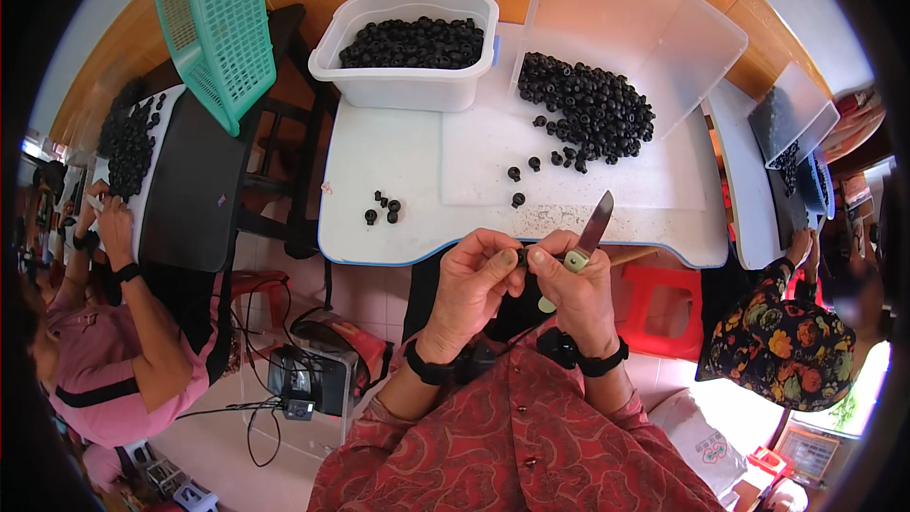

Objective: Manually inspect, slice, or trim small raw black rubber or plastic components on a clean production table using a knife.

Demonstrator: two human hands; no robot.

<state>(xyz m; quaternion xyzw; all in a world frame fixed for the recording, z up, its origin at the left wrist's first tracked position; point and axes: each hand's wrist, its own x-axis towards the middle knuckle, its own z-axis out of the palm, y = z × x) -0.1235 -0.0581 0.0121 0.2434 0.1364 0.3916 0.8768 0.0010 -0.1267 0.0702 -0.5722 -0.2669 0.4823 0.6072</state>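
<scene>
In front of the table's near edge, my left hand (474,286) pinches a small black rubber-like part (522,257) between thumb and fingertips. The part is mostly hidden by the fingers. My right hand (580,296) is closed around the pale green handle of a knife (595,225), its blade pointing up and away from me. The right thumb presses close to the black part, meeting the left fingertips. Beyond my hands, a heap of similar black parts (597,114) spills over the white table (379,166), with several loose ones nearer me.
A white tub (403,90) full of black parts stands at the back. A clear bin (635,24) lies tipped behind the heap. Several parts (392,216) sit at the left. A green basket (237,47), red stool (654,318) and people at both sides surround me.
</scene>
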